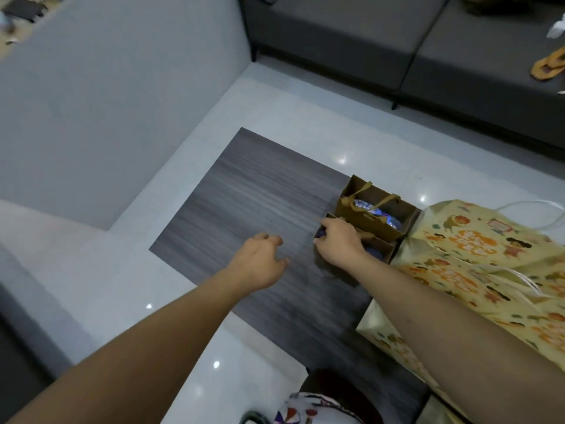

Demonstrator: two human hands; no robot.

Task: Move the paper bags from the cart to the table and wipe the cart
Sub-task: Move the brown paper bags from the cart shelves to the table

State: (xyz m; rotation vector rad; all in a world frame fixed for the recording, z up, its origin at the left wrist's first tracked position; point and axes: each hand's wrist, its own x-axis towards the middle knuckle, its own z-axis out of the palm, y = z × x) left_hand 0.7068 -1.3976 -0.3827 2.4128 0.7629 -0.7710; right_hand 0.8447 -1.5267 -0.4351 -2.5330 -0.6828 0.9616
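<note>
At the far left a grey wall [122, 102] runs down to a pale glossy tiled floor [116, 286] that carries small bright reflections. On that floor stands a dark wood-grain table [244, 194], seen from above, its top bare across the left and middle.

The left hand [260, 264] hovers over the table's near-left part, palm down, fingers loosely curled and holding nothing — it does not clearly touch the surface.

Further right, the right hand [339, 243] rests on the top edge of the nearer small brown paper bag [382, 250], fingers curled over its rim and gripping it. This bag stands upright at the table's right edge, with something blue showing inside. Directly behind it, touching or just beside it, stands a second brown paper bag [367, 215] with tan rope handles and a crinkled blue-and-silver wrapper visible in its open mouth.

Right of both brown bags lies a large yellow patterned paper bag [477, 261] — printed with orange and red figures, with white cord handles — on its side, overhanging the table's right edge. The right forearm crosses in front of it.

At the bottom centre the edge of a patterned white item [308, 408] shows; what it is cannot be told. Along the top right sits a dark grey sofa [351, 35], with an orange sandal [547, 64] on its cushion at the far right.
</note>
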